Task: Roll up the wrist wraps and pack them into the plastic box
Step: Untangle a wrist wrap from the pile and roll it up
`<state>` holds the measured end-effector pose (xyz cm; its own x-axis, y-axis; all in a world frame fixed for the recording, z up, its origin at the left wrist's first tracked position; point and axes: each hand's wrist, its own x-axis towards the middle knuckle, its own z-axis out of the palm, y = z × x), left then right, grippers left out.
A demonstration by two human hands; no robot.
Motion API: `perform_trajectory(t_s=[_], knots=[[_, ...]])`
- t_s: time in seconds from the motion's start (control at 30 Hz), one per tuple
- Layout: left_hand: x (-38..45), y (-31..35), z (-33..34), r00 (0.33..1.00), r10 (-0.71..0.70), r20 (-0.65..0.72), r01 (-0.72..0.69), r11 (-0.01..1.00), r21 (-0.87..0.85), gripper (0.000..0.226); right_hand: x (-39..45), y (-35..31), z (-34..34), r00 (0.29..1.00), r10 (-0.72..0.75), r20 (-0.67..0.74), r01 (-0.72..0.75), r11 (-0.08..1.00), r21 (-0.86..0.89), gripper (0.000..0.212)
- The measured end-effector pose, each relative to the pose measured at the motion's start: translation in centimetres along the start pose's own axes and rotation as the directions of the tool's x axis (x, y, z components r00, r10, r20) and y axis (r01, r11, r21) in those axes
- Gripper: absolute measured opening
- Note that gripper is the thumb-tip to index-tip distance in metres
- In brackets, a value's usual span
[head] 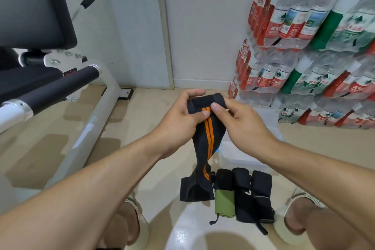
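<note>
While both hands work at chest height: black wrist wrap with orange stripes (205, 128), top end part-rolled, pinched by left hand (182, 115) and right hand (241, 119), thumbs pressed on roll; tail hangs to floor. Three more wraps on floor below, side by side, touching: green-ended wrap (224, 195), two black wraps (252, 197). Clear plastic box (235, 154) on floor under right wrist, partly hidden. Bottled-water packs (316, 50) stacked right; weight bench (40, 63) left
</note>
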<state>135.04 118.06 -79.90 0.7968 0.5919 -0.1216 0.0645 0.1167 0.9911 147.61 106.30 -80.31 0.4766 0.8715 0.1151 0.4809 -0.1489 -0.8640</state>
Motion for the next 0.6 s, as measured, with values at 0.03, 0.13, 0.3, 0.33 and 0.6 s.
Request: perform_trajectory(t_s=[0.03,0.13,0.3,0.33,0.6], knots=[[-0.1,-0.1,0.0,1.000,-0.005,0.005,0.005,1.000,0.019,0.040,0.0,0.1,0.0,1.000,-0.010,0.016,0.011,0.998,-0.056,0.027],[-0.3,-0.2,-0.1,1.000,-0.013,0.014,0.013,1.000,0.028,0.041,0.0,0.6,0.1,0.998,0.047,0.033,-0.049,0.996,0.068,0.022],[0.2,0.0,-0.4,1.000,-0.020,0.009,0.020,1.000,0.011,0.060,0.7,1.0,-0.6,0.998,0.057,0.001,-0.056,0.972,0.229,0.021],[0.2,0.1,-0.5,1.000,-0.028,0.012,0.028,1.000,-0.013,0.063,0.7,0.9,-0.8,1.000,0.027,-0.012,-0.023,0.972,0.233,0.022],[0.1,1.3,-0.3,0.986,-0.140,0.090,0.145,0.988,-0.057,0.043,0.3,0.7,-0.7,0.985,-0.123,-0.125,0.153,0.952,0.266,0.036]])
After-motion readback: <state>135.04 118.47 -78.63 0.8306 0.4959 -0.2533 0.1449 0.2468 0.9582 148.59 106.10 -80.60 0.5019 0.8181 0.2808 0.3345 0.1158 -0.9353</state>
